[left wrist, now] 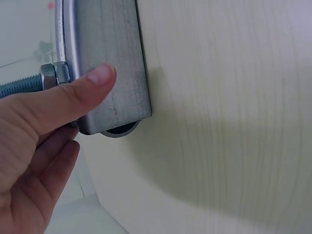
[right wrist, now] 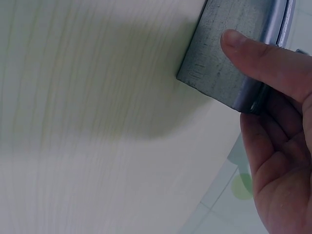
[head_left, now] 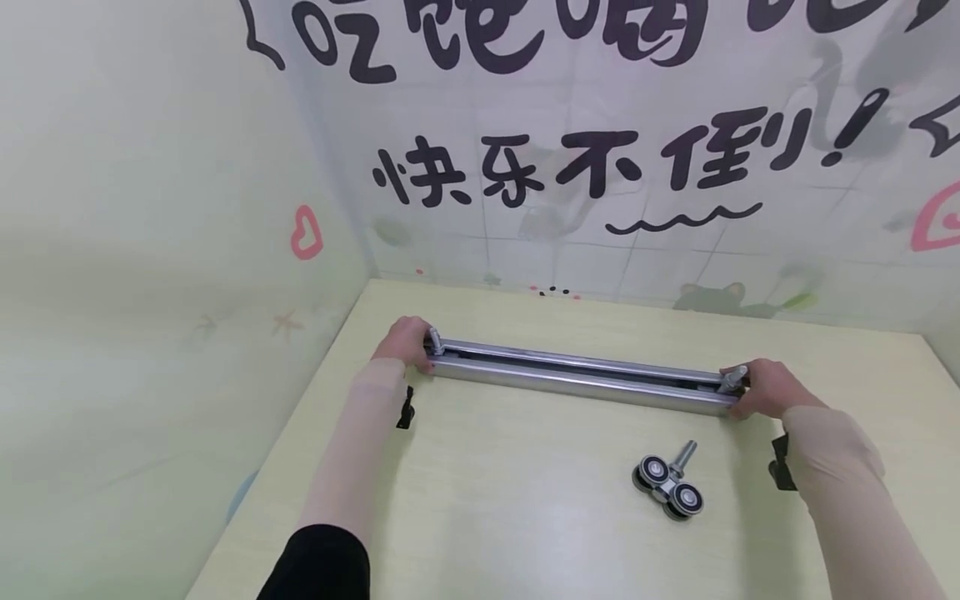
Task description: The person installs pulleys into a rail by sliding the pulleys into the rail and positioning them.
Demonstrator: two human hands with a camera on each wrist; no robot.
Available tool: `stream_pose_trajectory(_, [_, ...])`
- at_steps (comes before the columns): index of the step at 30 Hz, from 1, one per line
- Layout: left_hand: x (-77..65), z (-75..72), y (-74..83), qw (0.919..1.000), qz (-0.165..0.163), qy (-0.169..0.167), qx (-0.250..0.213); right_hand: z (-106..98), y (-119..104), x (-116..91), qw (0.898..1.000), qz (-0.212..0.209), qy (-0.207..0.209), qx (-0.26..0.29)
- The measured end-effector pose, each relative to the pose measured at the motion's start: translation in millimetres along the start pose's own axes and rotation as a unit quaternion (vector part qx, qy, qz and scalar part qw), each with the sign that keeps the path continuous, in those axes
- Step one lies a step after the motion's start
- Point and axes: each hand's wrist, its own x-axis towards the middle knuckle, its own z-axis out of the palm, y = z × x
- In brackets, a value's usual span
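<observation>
A long metal track rail point(head_left: 577, 377) with an open slot on top lies across the table in the head view. My left hand point(head_left: 407, 342) grips its left end; in the left wrist view the thumb presses the flat side wall. Beside that thumb a threaded bolt with nuts point(left wrist: 46, 78) sticks out of the slot, and a round wheel edge point(left wrist: 122, 130) shows under the rail's end. My right hand point(head_left: 767, 388) holds the other end, its thumb on the side wall, near a second upright bolt point(head_left: 733, 379). The fingers behind the rail are partly hidden.
A loose roller trolley point(head_left: 667, 486) with several wheels and a bolt lies on the pale table point(head_left: 525, 500), in front of the rail's right part. Behind the table stands a wall point(head_left: 525, 258) with black lettering; another wall point(head_left: 150, 292) borders the left side.
</observation>
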Motion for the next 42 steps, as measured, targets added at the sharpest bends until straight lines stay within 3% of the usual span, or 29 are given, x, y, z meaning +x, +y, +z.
stream_pose_trajectory(6, [2.0, 1.0, 2.7, 0.9996, -0.025, -0.006, -0.014, 1.9, 0.6, 0.1, 1.0, 0.001, 0.0, -0.003])
stream_pose_trajectory(14, [0.7, 2.4, 3.3, 0.9992, -0.038, -0.001, -0.013, -0.5, -4.9, 0.7, 0.999, -0.009, -0.031, -0.008])
stream_pose_trajectory(25, [0.0, 2.9, -3.0, 0.9989, -0.039, -0.005, -0.025, -21.9, -28.9, 12.1, 0.994, -0.053, -0.078, -0.056])
stream_pose_trajectory(29, [1.2, 2.4, -4.5, 0.9987, -0.044, -0.003, -0.025, -32.9, -55.5, 25.0, 0.992, -0.073, -0.072, -0.075])
stream_pose_trajectory(33, [1.7, 1.7, -5.5, 0.9987, -0.046, -0.003, -0.022, -36.0, -96.8, 42.8, 0.989, -0.106, -0.062, -0.078])
stream_pose_trajectory(42, [2.6, 5.3, -4.0, 0.9984, -0.034, -0.009, -0.045, -16.8, -202.0, 86.0, 0.98, -0.179, -0.068, -0.043])
